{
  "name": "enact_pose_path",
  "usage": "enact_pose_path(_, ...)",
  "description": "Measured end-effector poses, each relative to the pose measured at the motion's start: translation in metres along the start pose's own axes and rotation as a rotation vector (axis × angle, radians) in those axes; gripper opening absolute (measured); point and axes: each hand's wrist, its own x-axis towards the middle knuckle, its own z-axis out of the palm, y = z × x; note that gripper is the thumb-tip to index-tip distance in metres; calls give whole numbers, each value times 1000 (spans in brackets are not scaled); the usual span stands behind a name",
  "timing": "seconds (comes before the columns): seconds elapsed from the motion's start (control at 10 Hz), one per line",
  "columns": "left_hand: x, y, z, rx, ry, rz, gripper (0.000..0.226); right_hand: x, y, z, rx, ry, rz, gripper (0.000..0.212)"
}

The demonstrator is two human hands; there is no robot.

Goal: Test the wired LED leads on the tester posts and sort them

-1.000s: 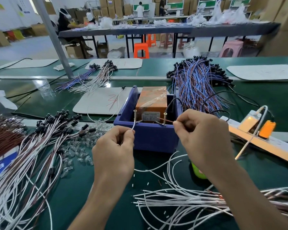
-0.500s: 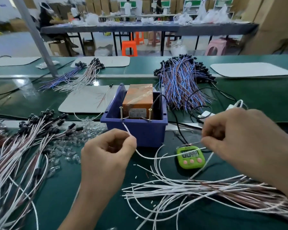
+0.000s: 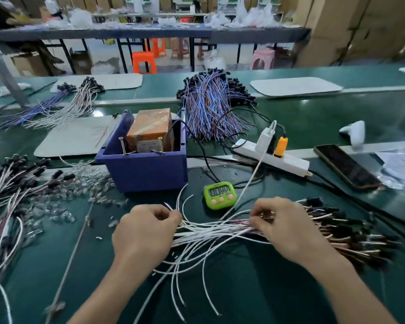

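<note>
A loose pile of white and brown wired LED leads [image 3: 220, 232] with black caps lies on the green belt in front of me. My left hand [image 3: 143, 235] pinches white wire ends at the pile's left side. My right hand [image 3: 288, 228] has its fingers curled onto the wires near the pile's middle. Behind them stands the blue tester box [image 3: 145, 169] with an orange block inside and two upright brass posts [image 3: 121, 146], [image 3: 160, 145] at its front rim. Neither hand touches the posts.
A second pile of white leads [image 3: 7, 190] with black caps lies at the left, beside scattered clear LED bulbs [image 3: 63, 192]. A green timer [image 3: 220, 195], a white power strip [image 3: 274, 157], a phone [image 3: 347, 167] and blue-brown leads [image 3: 211, 106] sit behind.
Both hands left the tester posts and came down to the lead pile near me. The view turned to the right, showing the power strip and phone.
</note>
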Motion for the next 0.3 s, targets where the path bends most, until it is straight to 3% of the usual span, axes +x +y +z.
enact_pose_path(0.1, 4, -10, -2, 174, 77, -24, 28, -5, 6, 5, 64, 23, -27, 11)
enact_pose_path(0.2, -2, -12, -6, 235, 143, -3, 34, -12, 7, 6, 122, 20, -22, 21)
enact_pose_path(0.3, -1, -24, -33, 100, 288, 91, 24, -23, -2, -16, 202, 207, -3, 31)
